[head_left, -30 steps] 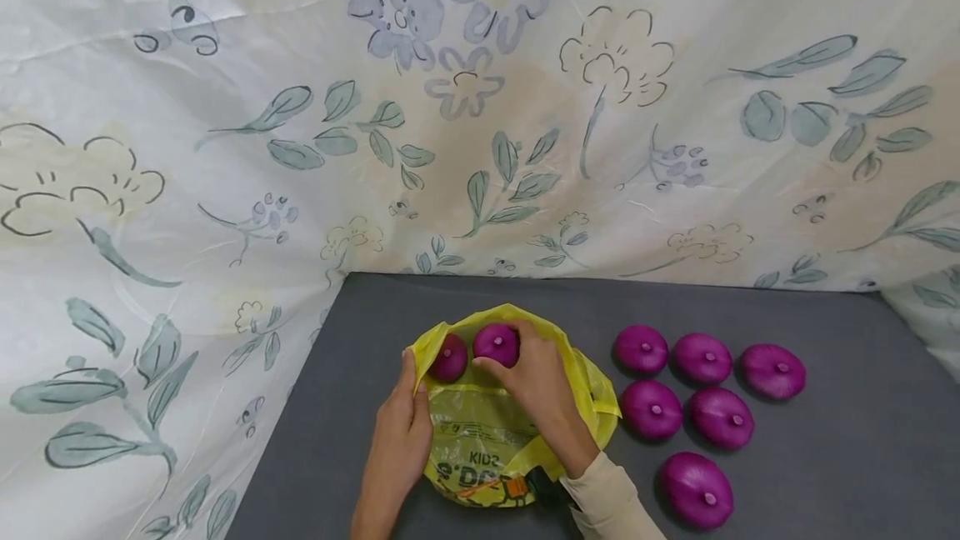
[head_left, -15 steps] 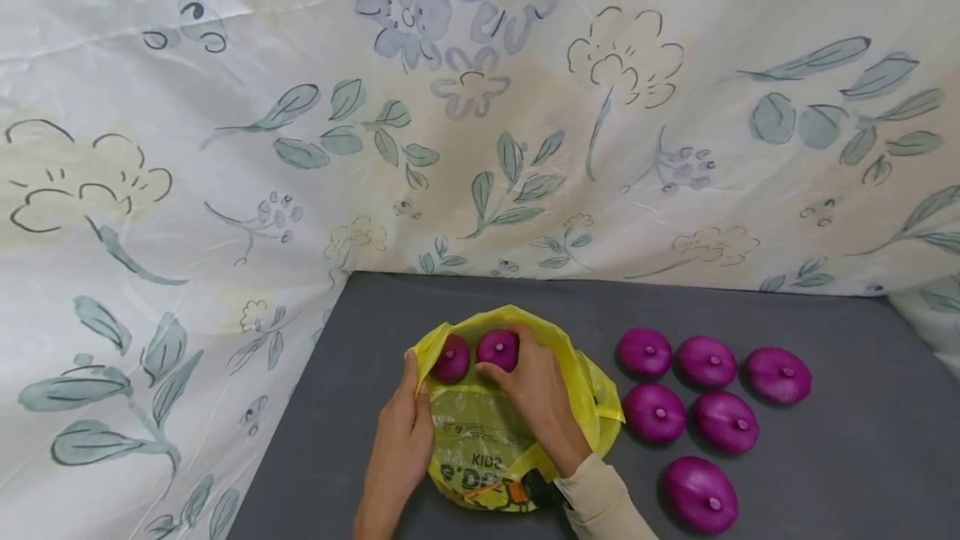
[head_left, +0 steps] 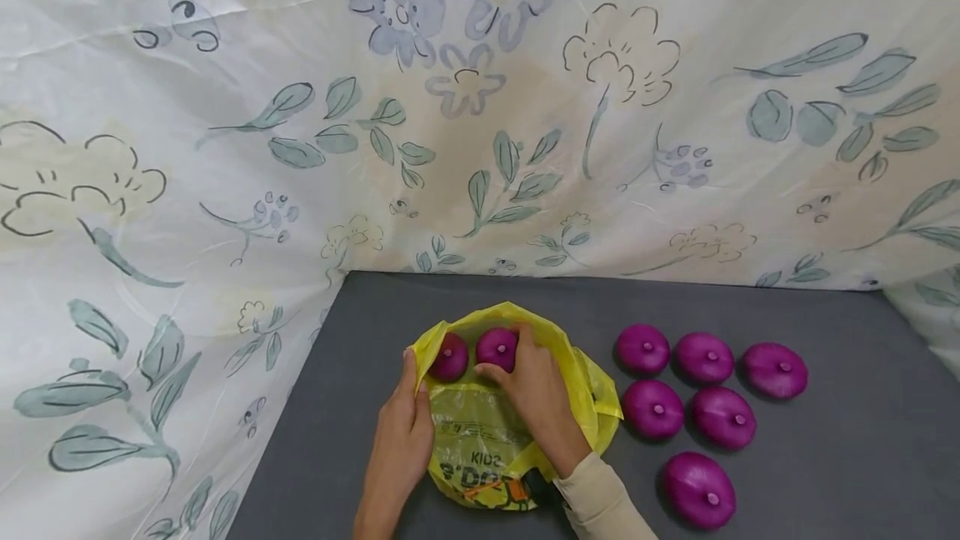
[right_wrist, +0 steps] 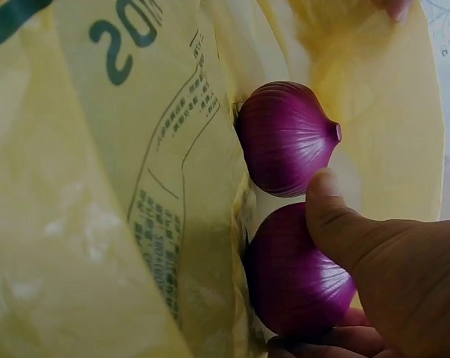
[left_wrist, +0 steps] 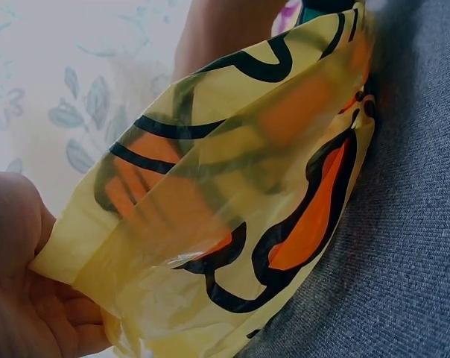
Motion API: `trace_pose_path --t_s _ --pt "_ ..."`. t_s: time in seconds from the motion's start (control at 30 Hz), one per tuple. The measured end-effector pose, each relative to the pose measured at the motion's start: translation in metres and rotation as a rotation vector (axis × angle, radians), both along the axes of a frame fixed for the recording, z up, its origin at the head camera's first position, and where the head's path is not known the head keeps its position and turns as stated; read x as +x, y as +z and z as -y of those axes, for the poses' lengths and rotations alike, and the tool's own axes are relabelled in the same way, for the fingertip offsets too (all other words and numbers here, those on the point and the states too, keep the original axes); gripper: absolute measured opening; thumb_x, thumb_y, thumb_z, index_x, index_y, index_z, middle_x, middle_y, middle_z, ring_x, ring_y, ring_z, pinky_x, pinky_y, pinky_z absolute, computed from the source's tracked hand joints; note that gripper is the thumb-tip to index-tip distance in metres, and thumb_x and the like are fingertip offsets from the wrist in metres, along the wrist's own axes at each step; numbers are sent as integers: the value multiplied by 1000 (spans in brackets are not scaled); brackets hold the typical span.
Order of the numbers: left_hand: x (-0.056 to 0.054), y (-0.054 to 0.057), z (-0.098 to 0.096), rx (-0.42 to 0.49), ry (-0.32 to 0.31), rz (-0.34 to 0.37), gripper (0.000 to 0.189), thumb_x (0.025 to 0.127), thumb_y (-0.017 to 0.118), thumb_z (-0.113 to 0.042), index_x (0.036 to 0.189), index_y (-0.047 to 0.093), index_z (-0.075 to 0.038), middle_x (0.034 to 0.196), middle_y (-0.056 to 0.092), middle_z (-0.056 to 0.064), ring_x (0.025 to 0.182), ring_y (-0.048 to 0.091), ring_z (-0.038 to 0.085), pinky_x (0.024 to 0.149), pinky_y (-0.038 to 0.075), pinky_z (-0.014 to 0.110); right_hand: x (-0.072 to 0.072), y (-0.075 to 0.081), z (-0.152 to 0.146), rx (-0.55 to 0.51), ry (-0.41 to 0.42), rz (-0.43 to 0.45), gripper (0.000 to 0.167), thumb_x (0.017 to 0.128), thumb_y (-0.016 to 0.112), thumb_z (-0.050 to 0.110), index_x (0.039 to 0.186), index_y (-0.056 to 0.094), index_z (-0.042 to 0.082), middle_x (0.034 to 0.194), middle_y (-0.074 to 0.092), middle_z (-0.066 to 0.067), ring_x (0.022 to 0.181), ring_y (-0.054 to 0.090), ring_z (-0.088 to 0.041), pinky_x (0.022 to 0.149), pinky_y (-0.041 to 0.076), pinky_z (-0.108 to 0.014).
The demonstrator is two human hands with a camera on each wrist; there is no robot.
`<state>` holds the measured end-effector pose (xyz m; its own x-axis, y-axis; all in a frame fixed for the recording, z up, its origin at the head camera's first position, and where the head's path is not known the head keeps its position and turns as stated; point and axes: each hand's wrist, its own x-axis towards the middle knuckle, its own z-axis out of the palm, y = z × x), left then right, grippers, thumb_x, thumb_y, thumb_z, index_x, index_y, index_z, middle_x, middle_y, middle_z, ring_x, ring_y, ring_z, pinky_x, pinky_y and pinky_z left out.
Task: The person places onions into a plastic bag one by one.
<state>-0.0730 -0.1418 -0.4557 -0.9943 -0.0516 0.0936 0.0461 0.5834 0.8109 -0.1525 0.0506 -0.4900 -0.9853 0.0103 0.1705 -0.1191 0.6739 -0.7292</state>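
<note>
A yellow plastic bag [head_left: 480,415] with dark print lies with its mouth spread wide. My left hand [head_left: 401,440] grips its left rim, thumb on one side; in the left wrist view, curled fingers [left_wrist: 65,313] hold the film. Inside the bag, my right hand [head_left: 543,394] holds a red onion [head_left: 495,349] between thumb and fingers. The right wrist view shows the thumb along this onion [right_wrist: 296,276], with fingers curled below it. Close beside it in the bag sits another red onion [head_left: 450,358], untouched by the hand.
Several more red onions stand on the grey table [head_left: 840,440] right of the bag: a back row with one onion [head_left: 642,349], a middle pair with another [head_left: 723,417], and a single onion [head_left: 698,490] nearest me. A floral cloth [head_left: 480,190] hangs behind and at the left.
My right hand and its onion have shifted very slightly lower in the bag. My left hand keeps its hold on the rim, and the onions on the table stay put.
</note>
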Motion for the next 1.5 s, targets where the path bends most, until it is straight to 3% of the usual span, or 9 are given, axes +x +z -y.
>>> trace_pose_path --t_s 0.13,0.43,0.63,0.73,0.77,0.87,1.0,1.2,1.5 --pt "0 1 -1 5 -6 1 59 115 40 -12 170 15 -9 170 28 20 153 36 38 117 38 61 2 3 -2 30 -6 8 86 82 91 45 144 51 1 101 76 -20 84 76 -30 71 63 -40" --pt "-1 2 -2 -1 -12 2 59 116 39 -12 169 15 -8 171 27 20 152 38 38 117 39 60 10 19 -9 85 7 25 83 83 91 42 142 53 -3 103 76 -21 85 76 -32 72 63 -43" --pt "0 5 -3 -5 -3 5 59 116 39 -13 170 15 -10 166 36 24 146 45 42 116 40 59 19 49 -14 81 29 18 76 86 88 43 139 56 -1 84 73 -10 65 67 -15 59 56 -33" --pt "1 6 -4 0 -7 5 59 116 39 -14 170 14 -10 168 34 23 148 43 41 116 40 60 23 67 -17 66 53 6 74 90 84 45 142 57 0 88 75 -11 59 62 -12 60 56 -33" --pt "1 6 -4 -5 -5 0 59 116 39 -14 170 15 -9 171 27 19 153 35 38 118 38 61 24 72 -19 60 59 4 75 91 83 46 143 57 1 95 77 -12 62 66 -13 64 58 -35" --pt "1 6 -5 -4 -3 5 59 116 38 -14 170 14 -9 171 26 19 154 33 38 119 36 61 30 88 -24 11 76 -2 74 93 82 46 147 55 3 122 76 -16 90 77 -25 85 62 -45" --pt "0 6 -4 4 -4 13 60 116 38 -12 170 13 -9 172 24 19 154 32 38 117 39 61 37 106 -33 -108 84 -36 68 96 80 42 149 54 7 143 67 -12 130 66 -30 102 56 -51" --pt "-3 6 -4 10 -11 30 61 115 38 -13 170 10 -10 173 20 17 154 32 35 116 40 59 45 124 -49 -250 54 -181 60 100 78 33 150 55 9 149 63 -7 136 61 -22 106 53 -40" --pt "-1 6 -7 -2 -17 17 61 115 38 -11 170 11 -10 173 19 17 156 27 36 121 33 60 55 145 -72 -308 -36 -423 65 97 81 25 155 53 15 153 58 2 138 58 -15 108 49 -31"
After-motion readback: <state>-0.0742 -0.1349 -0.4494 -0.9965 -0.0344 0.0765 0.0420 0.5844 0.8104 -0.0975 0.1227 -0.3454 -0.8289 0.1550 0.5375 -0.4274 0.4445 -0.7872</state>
